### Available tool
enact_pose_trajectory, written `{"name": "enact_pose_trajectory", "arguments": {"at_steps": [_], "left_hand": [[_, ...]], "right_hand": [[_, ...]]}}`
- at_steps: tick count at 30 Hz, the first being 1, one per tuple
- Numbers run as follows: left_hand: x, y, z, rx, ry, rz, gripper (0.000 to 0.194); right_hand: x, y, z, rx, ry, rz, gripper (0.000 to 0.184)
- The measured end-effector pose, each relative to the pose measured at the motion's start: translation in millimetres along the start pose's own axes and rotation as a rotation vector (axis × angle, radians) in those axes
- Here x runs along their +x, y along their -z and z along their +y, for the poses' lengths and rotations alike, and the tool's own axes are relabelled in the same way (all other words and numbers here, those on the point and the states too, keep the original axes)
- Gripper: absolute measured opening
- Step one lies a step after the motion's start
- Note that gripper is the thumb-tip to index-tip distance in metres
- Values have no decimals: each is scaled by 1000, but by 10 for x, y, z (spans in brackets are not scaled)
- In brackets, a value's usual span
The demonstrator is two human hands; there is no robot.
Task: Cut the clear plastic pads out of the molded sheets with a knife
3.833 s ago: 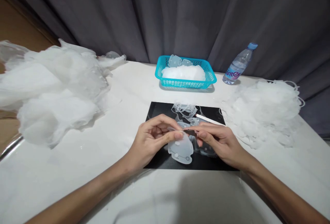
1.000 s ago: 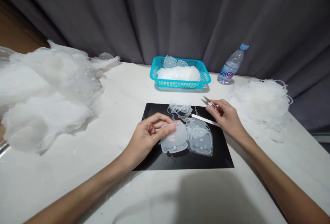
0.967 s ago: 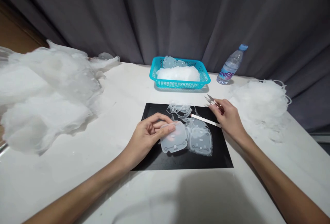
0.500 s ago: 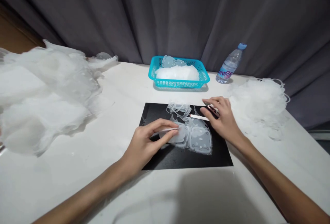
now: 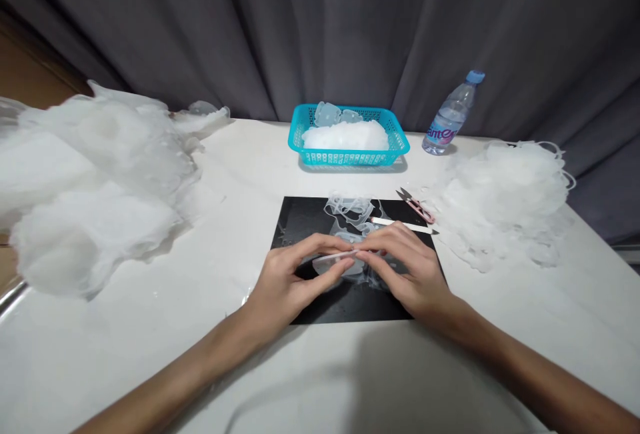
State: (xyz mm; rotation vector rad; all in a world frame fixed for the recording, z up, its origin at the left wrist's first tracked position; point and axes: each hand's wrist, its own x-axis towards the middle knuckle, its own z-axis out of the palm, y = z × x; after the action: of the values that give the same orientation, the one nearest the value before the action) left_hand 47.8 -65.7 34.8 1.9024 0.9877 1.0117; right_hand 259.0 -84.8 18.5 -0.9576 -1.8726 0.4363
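Note:
My left hand (image 5: pixel 293 277) pinches a thin translucent plate-like piece (image 5: pixel 327 261) between thumb and fingers, above a black mat (image 5: pixel 320 311). The fingertips of my right hand (image 5: pixel 413 271) are closed on that piece's right end, meeting the left fingertips. Beneath both hands lie more flat translucent pieces, mostly covered. Thin curled offcuts (image 5: pixel 346 210) rest at the mat's back edge. A white pen-like tool (image 5: pixel 413 226) with a dark tip lies just behind my right hand. Pink-handled thread snips (image 5: pixel 420 210) lie past the mat's right back corner, blades apart.
A turquoise basket (image 5: pixel 350 157) holding white pieces stands at the back. To its right is a water bottle (image 5: pixel 449 119). Large heaps of translucent white material, a left heap (image 5: pixel 95 174) and a right heap (image 5: pixel 505 204), flank the white table (image 5: pixel 225 247).
My right hand has let go of the thread snips, leaving them on the table, and has moved left to pinch the piece. My left hand still holds it.

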Motion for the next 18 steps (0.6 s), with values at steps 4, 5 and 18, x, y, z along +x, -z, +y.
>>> {"name": "enact_pose_trajectory", "arguments": {"at_steps": [4, 5, 18], "left_hand": [[1, 12, 2, 28, -13, 9, 9], [1, 19, 0, 34, -6, 8, 7], [-30, 39, -54, 58, 17, 26, 6]], "right_hand": [[-15, -6, -1, -14, 31, -7, 15], [-19, -6, 7, -16, 14, -16, 17], [-61, -81, 116, 115, -162, -164, 5]]}}
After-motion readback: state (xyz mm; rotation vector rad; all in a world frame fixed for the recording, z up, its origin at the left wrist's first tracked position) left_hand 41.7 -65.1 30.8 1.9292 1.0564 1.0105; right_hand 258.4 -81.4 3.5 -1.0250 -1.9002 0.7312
